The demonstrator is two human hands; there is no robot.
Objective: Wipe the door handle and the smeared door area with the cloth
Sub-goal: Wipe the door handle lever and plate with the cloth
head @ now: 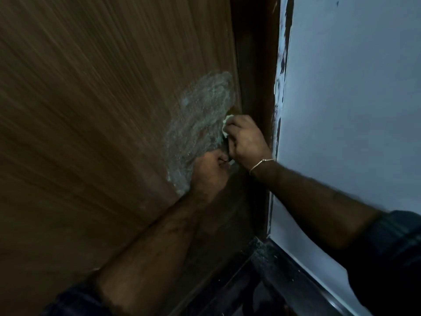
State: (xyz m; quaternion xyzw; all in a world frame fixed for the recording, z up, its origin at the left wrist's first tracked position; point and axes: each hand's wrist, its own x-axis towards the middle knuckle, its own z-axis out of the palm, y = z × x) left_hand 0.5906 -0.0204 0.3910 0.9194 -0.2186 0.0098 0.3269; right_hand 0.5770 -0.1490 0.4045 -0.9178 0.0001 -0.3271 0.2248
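Right hand [245,140] curled round pale cloth [225,126], pressing it against wooden door [91,110] at lower right edge of whitish smeared patch [200,119]. Left hand [209,172] just below, fingers curled round something small and dark, likely door handle [226,148], mostly hidden between hands. Thin bracelet [260,164] on right wrist. Dark door frame [255,65] beside pale wall [353,99].
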